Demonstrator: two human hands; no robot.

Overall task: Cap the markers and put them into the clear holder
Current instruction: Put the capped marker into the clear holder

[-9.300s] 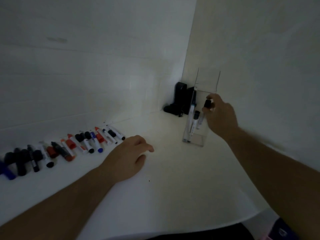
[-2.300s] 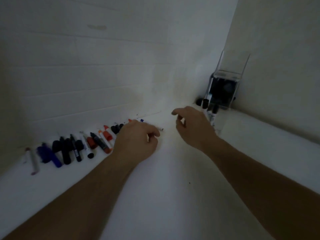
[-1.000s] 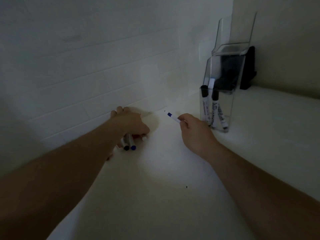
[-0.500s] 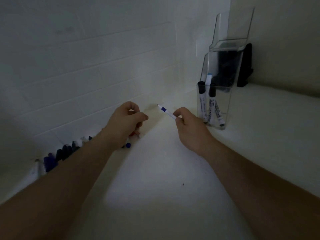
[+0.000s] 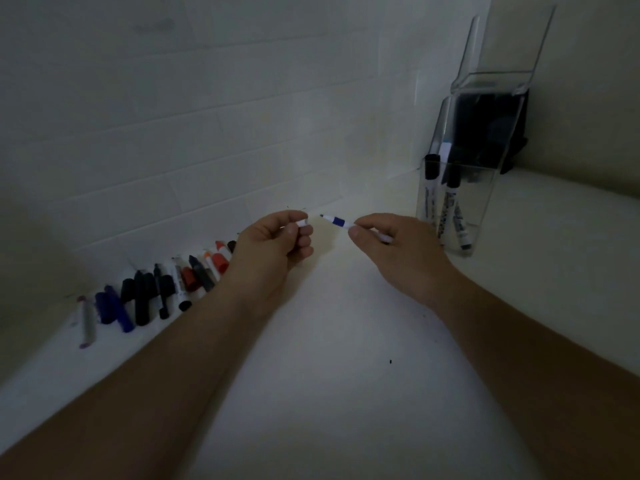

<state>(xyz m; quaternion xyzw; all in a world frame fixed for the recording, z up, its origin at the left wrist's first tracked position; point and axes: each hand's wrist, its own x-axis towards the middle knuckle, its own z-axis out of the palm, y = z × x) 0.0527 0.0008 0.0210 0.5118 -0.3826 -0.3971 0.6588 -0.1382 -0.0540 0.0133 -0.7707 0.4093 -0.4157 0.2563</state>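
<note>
Both forearms reached forward over the white counter (image 5: 332,393), bare to the elbow, with the hands raised a little above the surface and turned toward each other. The left hand (image 5: 273,251) was curled into a loose fist, its thumb and forefinger pinching a small white cap (image 5: 302,223) with the open end facing right. The right hand (image 5: 391,251) pinched a slim marker (image 5: 337,222) between thumb and forefinger, the remaining fingers folded under. The marker lay nearly level, its white barrel banded in blue and its dark tip pointing left at the cap; a narrow gap separated tip and cap.

The clear holder (image 5: 485,209) stood just right of the right hand, in the corner: a tall, glossy plastic box with a raised back panel. Inside it leaned capped markers (image 5: 450,199) with black caps and printed white barrels. A black object (image 5: 491,126) showed dimly behind it.

Along the tiled wall (image 5: 207,116), left of the left hand, lay a row of loose markers (image 5: 166,289) in black, red, orange, blue and purple. The light was dim.
</note>
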